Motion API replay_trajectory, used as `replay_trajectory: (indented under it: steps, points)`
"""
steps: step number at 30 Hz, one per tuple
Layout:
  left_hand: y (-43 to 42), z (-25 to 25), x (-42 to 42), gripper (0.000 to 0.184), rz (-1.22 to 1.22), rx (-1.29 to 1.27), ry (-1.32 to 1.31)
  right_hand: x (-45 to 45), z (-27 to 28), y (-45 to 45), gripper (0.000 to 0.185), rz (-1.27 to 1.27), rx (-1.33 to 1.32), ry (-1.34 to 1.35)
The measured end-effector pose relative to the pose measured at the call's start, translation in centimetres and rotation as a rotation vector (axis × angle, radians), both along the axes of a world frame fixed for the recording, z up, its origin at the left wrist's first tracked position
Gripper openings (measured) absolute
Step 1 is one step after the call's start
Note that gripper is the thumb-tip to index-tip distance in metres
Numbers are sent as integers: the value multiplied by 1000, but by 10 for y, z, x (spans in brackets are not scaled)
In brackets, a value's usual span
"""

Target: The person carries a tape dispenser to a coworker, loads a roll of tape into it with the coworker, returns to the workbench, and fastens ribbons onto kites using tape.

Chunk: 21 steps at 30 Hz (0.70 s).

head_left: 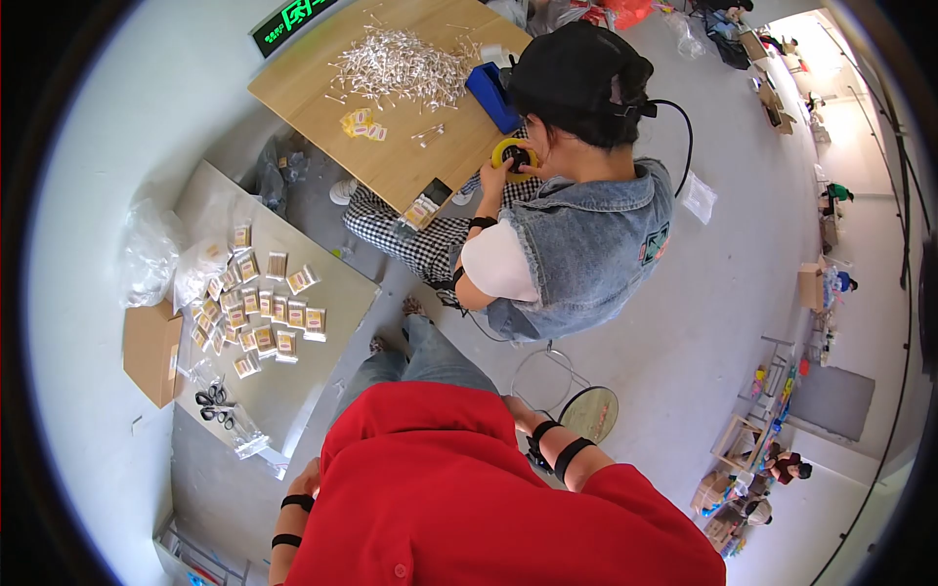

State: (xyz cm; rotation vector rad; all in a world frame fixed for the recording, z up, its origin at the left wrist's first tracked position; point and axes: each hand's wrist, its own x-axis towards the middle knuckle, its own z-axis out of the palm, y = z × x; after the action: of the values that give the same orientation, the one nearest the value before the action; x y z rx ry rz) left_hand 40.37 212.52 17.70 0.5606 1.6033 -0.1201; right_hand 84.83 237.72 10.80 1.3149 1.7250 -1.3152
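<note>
Low in the head view, my left hand [309,477] hangs beside the red shirt, near the corner of the grey table [337,283]; its fingers are mostly hidden. On the other side my right hand [522,414] is at the shirt's edge, close to a round stool [590,414], its fingers also hidden. Several small clear packs [266,305] with labels lie spread over the grey table. Black scissors [215,398] and clear plastic bags [252,439] rest at its near end.
A person in a denim vest [586,234] sits at a wooden table [293,83], holding a yellow tape roll [503,149]. Cotton swabs [405,68] and a blue tape dispenser [491,98] are on that table. A cardboard box [151,356] stands beside the grey table.
</note>
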Motion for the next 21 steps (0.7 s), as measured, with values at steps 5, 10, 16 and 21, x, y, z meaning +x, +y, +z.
replay_trajectory:
  steps: [5,10,16,21]
  points:
    - [-1,-1,2,38,-1,6,-2,6,-12,-6,48,-201,-41,30]
    - [-3,-1,3,38,0,7,-3,7,-14,-5,45,-88,-41,17]
    - [-8,-2,5,38,5,5,-5,13,-17,-5,44,-92,-38,60]
    - [-12,-1,6,38,11,1,-3,11,-23,-3,47,12,-31,31]
